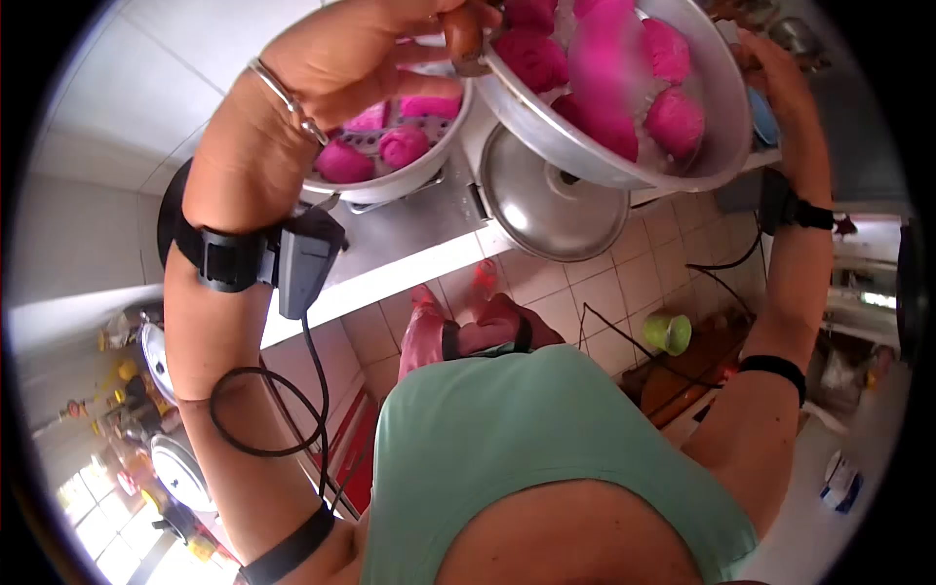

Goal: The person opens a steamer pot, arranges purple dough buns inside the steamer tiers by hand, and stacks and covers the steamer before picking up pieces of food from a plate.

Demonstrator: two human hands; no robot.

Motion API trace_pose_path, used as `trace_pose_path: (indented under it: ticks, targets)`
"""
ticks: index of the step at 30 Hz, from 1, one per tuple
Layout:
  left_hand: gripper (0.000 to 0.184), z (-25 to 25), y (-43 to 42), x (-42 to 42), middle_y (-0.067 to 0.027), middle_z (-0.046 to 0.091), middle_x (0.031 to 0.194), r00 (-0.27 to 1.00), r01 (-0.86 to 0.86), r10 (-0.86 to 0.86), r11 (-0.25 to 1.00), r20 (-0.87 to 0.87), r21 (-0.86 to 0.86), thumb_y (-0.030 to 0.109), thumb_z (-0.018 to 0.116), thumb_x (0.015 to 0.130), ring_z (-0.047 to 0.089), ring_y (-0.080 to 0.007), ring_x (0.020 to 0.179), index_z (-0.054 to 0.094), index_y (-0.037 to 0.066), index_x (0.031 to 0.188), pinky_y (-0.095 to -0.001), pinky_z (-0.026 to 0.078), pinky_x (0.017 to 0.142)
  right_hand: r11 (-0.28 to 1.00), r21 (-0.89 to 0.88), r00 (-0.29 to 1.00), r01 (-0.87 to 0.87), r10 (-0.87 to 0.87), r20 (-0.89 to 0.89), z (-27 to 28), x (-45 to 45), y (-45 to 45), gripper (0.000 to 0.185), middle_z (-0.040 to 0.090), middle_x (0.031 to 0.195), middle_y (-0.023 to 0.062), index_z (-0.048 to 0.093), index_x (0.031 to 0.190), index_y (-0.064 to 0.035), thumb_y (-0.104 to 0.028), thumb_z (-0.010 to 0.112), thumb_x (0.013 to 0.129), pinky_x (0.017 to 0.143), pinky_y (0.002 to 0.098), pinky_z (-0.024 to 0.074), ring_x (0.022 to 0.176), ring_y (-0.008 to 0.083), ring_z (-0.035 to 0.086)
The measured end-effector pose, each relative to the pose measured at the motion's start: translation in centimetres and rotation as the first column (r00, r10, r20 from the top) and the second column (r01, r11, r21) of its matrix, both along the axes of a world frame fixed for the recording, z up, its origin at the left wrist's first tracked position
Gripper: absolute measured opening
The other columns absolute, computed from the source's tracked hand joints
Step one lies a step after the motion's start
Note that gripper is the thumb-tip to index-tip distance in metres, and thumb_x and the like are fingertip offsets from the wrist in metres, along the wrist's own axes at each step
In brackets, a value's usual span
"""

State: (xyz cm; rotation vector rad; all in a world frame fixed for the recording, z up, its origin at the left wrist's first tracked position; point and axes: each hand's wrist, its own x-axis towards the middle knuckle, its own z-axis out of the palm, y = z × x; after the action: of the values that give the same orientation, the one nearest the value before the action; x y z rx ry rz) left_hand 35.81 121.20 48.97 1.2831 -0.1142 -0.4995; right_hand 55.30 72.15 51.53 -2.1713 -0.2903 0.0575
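Observation:
A tilted metal steamer pan [585,156] holding several bright pink, rose-like buns [673,122] is raised at the top of the view; one pink patch is blurred. My left hand [361,63] grips its brown side knob [463,37], some fingers stretched out beneath. At the far side of the pan, my right hand [780,83] is closed by the rim; its grip point is mostly hidden. Below my left hand, a second steamer pan [429,175] with a perforated base bears more pink buns [405,146]. Under the raised pan lies a round metal lid [546,210].
The second pan stands on a metal stovetop [390,229] along a white counter edge. A green cup [667,333] is on the tiled floor [624,292], near dark cables. Wrist devices [310,255] with cables hang from both arms. Kitchenware hangs along the left wall.

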Motion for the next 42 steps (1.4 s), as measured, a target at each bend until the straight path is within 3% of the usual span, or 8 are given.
trace_pose_path:
  ticks: [3, 4, 27, 30, 32, 34, 40, 42]
  targets:
    - [0.025, -1.4, -3.6, -0.3, 0.0032, 0.057, 0.08, 0.993, -0.087, 0.092, 0.994, 0.069, -0.071, 0.033, 0.059, 0.1, 0.056, -0.0075, 0.072, 0.064, 0.009, 0.095, -0.0282, 0.054, 0.075, 0.995, 0.006, 0.988, 0.103, -0.102, -0.117, -1.5, 0.1, -4.8, 0.032, 0.066, 0.09, 0.0027, 0.068, 0.096, -0.01, -0.042, 0.07, 0.091, 0.076, 0.0297, 0.0517, 0.083, 0.0124, 0.063]
    - [0.022, -2.8, -3.8, 0.8, 0.0013, 0.062, 0.09, 0.998, 0.025, -0.017, 0.991, 0.058, -0.133, 0.033, 0.063, 0.098, 0.06, -0.0111, 0.087, 0.065, 0.011, 0.099, -0.0392, 0.053, 0.094, 0.993, -0.039, 0.99, 0.11, -0.113, -0.088, -1.3, -2.3, -3.8, 0.031, 0.066, 0.087, 0.0031, 0.066, 0.091, -0.0086, -0.039, 0.071, 0.09, 0.075, 0.0309, 0.0522, 0.08, 0.0132, 0.063]
    - [0.043, -17.9, -40.9, 11.2, -0.0129, 0.063, 0.104, 0.851, 0.524, -0.501, 0.832, -0.157, 0.185, 0.036, 0.066, 0.092, 0.065, -0.0243, 0.094, 0.063, -0.003, 0.11, -0.0379, 0.06, 0.082, 0.479, 0.014, 0.463, 0.877, -0.839, -0.286, -15.4, -21.1, -33.6, 0.018, 0.059, 0.076, 0.0019, 0.058, 0.091, -0.0055, -0.022, 0.066, 0.088, 0.044, 0.0241, 0.0392, 0.056, 0.0098, 0.053]
    - [0.037, -21.4, -46.4, 15.4, -0.0106, 0.067, 0.094, 0.757, 0.545, -0.511, 0.838, -0.407, -0.038, 0.029, 0.07, 0.09, 0.067, -0.0228, 0.087, 0.064, 0.002, 0.114, -0.0367, 0.059, 0.081, 0.564, -0.087, 0.546, 0.821, -0.821, -0.167, -22.1, -20.1, -43.7, 0.022, 0.061, 0.08, 0.0028, 0.06, 0.095, -0.005, -0.024, 0.067, 0.088, 0.046, 0.0247, 0.041, 0.058, 0.0106, 0.055]
    - [0.035, -23.3, -48.1, 18.4, -0.0074, 0.069, 0.091, 0.76, 0.638, -0.649, 0.734, -0.034, 0.232, 0.026, 0.073, 0.086, 0.067, -0.0194, 0.084, 0.065, 0.007, 0.114, -0.0352, 0.058, 0.08, 0.631, -0.176, 0.633, 0.755, -0.772, -0.054, -23.9, -18.8, -46.4, 0.023, 0.062, 0.082, 0.0032, 0.061, 0.097, -0.0048, -0.025, 0.067, 0.089, 0.048, 0.0254, 0.0423, 0.058, 0.011, 0.055]
    - [0.037, -26.2, -50.2, 21.0, -0.006, 0.071, 0.09, 0.709, 0.64, -0.7, 0.69, 0.087, 0.338, 0.025, 0.077, 0.083, 0.067, -0.017, 0.081, 0.066, 0.009, 0.114, -0.0339, 0.057, 0.079, 0.406, 0.034, 0.399, 0.913, -0.876, -0.27, -23.8, -16.2, -43.7, 0.023, 0.064, 0.084, 0.0046, 0.062, 0.099, -0.0047, -0.026, 0.067, 0.09, 0.051, 0.028, 0.0439, 0.06, 0.0122, 0.056]
    - [0.031, -32.3, -55.7, 26.9, -0.0108, 0.062, 0.089, 0.82, 0.392, -0.272, 0.908, -0.505, 0.149, 0.027, 0.076, 0.082, 0.064, -0.0236, 0.086, 0.064, 0.002, 0.096, -0.0407, 0.063, 0.076, 0.58, 0.026, 0.562, 0.814, -0.776, -0.287, -31.3, -9.6, -48.2, 0.026, 0.063, 0.079, 0.0087, 0.064, 0.091, -0.0004, -0.026, 0.064, 0.091, 0.059, 0.0325, 0.0443, 0.064, 0.0172, 0.057]
    - [0.031, -33.3, -53.9, 28.4, -0.0108, 0.062, 0.096, 0.868, 0.481, -0.497, 0.84, 0.001, 0.25, 0.024, 0.075, 0.081, 0.064, -0.0235, 0.089, 0.062, 0.003, 0.1, -0.0412, 0.061, 0.071, 0.604, 0.053, 0.589, 0.795, -0.747, -0.31, -32.5, -7.3, -47.9, 0.029, 0.063, 0.076, 0.0102, 0.065, 0.087, 0.0016, -0.027, 0.063, 0.092, 0.059, 0.034, 0.0433, 0.064, 0.0192, 0.056]
